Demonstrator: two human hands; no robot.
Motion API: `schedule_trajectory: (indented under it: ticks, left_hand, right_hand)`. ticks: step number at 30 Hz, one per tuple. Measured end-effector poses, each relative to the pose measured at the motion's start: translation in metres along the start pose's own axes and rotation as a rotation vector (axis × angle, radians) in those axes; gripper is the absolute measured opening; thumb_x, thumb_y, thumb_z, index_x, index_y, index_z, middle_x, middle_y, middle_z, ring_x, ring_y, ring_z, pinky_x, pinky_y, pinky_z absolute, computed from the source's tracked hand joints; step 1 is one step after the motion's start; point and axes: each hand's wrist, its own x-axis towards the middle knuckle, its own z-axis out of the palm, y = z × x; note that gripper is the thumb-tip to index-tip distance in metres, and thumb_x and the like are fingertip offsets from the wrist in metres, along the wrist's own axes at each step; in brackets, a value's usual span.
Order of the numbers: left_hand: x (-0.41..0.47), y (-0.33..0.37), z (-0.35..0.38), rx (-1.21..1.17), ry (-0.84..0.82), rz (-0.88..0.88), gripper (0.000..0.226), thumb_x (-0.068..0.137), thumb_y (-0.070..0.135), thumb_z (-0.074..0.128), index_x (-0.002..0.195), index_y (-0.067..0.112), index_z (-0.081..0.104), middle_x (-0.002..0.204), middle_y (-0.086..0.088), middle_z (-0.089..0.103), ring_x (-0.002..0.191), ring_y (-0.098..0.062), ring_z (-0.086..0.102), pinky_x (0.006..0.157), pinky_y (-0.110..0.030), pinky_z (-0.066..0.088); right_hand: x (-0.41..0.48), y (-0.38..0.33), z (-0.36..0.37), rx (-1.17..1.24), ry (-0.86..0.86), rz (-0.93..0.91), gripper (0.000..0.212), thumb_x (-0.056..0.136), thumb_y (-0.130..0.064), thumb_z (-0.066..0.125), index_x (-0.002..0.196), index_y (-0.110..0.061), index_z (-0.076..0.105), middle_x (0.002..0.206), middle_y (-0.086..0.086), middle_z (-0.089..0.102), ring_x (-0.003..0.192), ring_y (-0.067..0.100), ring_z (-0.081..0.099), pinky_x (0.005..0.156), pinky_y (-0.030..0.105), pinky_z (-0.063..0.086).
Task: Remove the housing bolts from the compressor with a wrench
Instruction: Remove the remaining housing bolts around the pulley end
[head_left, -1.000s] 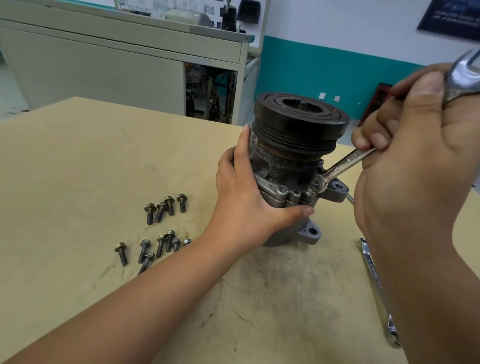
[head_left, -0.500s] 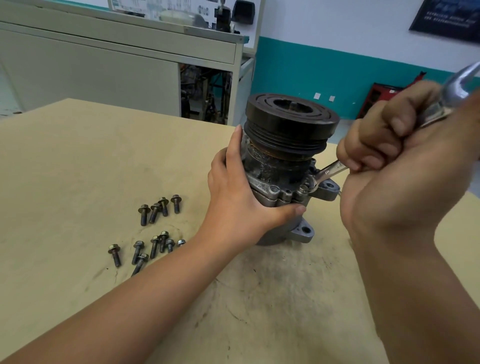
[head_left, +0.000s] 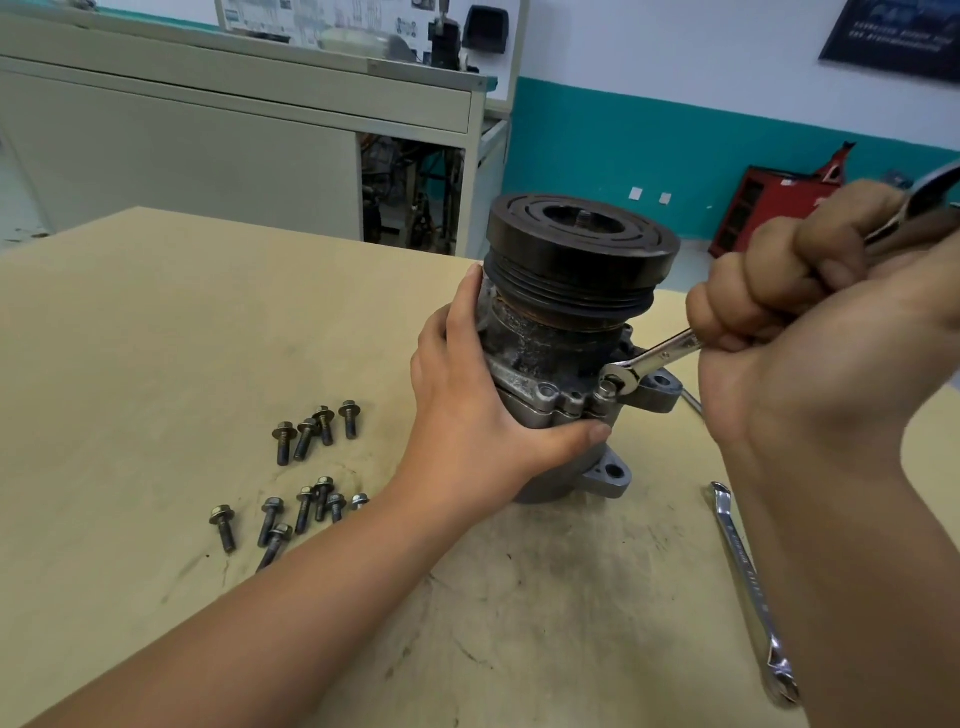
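Upright, grimy cast-metal compressor (head_left: 540, 338) gripped by left hand (head_left: 467, 415), right hand (head_left: 810, 332) fisted round shiny wrench (head_left: 660, 356) on hex bolt (head_left: 607, 387)

Left grip (head_left: 467, 415): bare, short plain thumbnail.
Right grip (head_left: 810, 353): bare, short plain nails.
Left forearm (head_left: 260, 623): bare up to the near edge.
Right forearm (head_left: 857, 597): bare likewise.
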Motion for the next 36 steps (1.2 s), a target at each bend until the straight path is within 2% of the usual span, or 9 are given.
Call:
schedule_trajectory:
  ticks: [4,8,11,15,17,20,27,32,36]
  left_hand:
    - [0.000,-0.001,0.001,-0.001,0.016,-0.010,0.123,0.043,0.068,0.072,0.142,0.045,0.003,0.142,0.012,0.023,0.133,-0.007,0.019,0.106,-0.027,0.020]
    - [-0.001,0.005,-0.002,0.033,-0.001,-0.032,0.129,0.045,0.062,0.077,0.146,0.037,0.001,0.145,0.006,0.022,0.135,-0.010,0.017,0.106,-0.025,0.017]
    - [-0.006,0.020,-0.014,0.173,-0.008,-0.035,0.124,0.051,0.060,0.077,0.145,0.038,-0.001,0.147,0.003,0.012,0.137,-0.015,0.015,0.108,-0.027,0.016]
    - [-0.017,0.048,-0.037,0.108,0.241,0.259,0.032,0.075,0.055,0.059,0.094,0.030,0.051,0.098,0.014,0.047,0.087,-0.003,0.048,0.079,-0.011,0.037]
    - [-0.017,0.056,-0.042,-0.116,-0.008,0.051,0.042,0.088,0.054,0.051,0.058,0.024,0.053,0.054,0.013,0.050,0.050,0.002,0.043,0.048,-0.011,0.033]
    - [-0.020,0.059,-0.045,-0.369,-0.627,-0.372,0.029,0.091,0.019,0.055,0.063,0.013,0.052,0.049,-0.001,0.042,0.043,-0.014,0.036,0.039,-0.016,0.029]
    - [-0.023,0.048,-0.037,-0.267,-1.055,-0.401,0.039,0.071,0.047,0.050,0.043,0.020,0.053,0.042,0.006,0.044,0.041,-0.008,0.037,0.042,-0.016,0.028]
    - [-0.026,0.048,-0.031,-0.484,-0.926,-0.402,0.050,0.092,0.025,0.056,0.043,0.020,0.055,0.044,0.009,0.048,0.039,-0.002,0.037,0.044,-0.017,0.026]
    - [-0.026,0.049,-0.031,-0.431,-0.854,-0.297,0.039,0.091,0.028,0.056,0.054,0.020,0.061,0.049,0.006,0.058,0.043,-0.004,0.046,0.046,-0.013,0.036]
  right_hand:
    - [-0.001,-0.015,-0.017,0.113,-0.157,-0.008,0.060,0.100,-0.020,-0.015,0.052,-0.018,0.020,0.045,-0.002,0.015,0.036,0.007,0.016,0.039,0.013,0.023]
    - [-0.028,-0.016,-0.006,-0.196,-0.244,-0.108,0.046,0.091,-0.035,0.046,0.048,-0.025,0.032,0.045,-0.009,0.028,0.040,0.007,0.026,0.046,0.018,0.024]
    - [-0.046,-0.010,0.000,-0.409,-0.313,-0.153,0.038,0.084,-0.026,0.047,0.050,-0.024,0.030,0.049,-0.016,0.030,0.044,0.009,0.026,0.049,0.021,0.024]
    - [-0.061,-0.012,0.003,-0.670,-0.587,-0.310,0.031,0.093,-0.021,0.047,0.064,-0.021,0.037,0.062,-0.010,0.032,0.057,0.003,0.032,0.058,0.014,0.028]
    - [-0.067,-0.017,0.005,-0.860,-0.783,-0.399,0.035,0.093,-0.031,0.048,0.064,-0.013,0.048,0.072,-0.001,0.042,0.068,0.010,0.039,0.064,0.019,0.033]
    - [-0.075,-0.026,0.005,-1.271,-0.945,-0.568,0.036,0.081,-0.043,0.058,0.069,-0.010,0.064,0.079,0.008,0.055,0.075,0.022,0.043,0.066,0.033,0.037]
    - [-0.098,-0.033,-0.014,-1.455,-0.992,-0.753,0.018,0.088,-0.013,0.060,0.071,-0.012,0.064,0.073,0.001,0.028,0.063,0.016,0.029,0.054,0.025,0.024]
    - [-0.108,-0.035,-0.028,-1.349,-0.881,-0.173,0.015,0.087,-0.023,0.060,0.088,-0.038,0.057,0.083,-0.013,0.050,0.076,0.010,0.054,0.072,0.023,0.048]
    - [-0.124,-0.028,-0.041,-0.913,-0.262,0.310,0.047,0.069,-0.005,0.050,0.097,-0.042,0.053,0.099,-0.015,0.060,0.093,0.009,0.063,0.084,0.026,0.051]
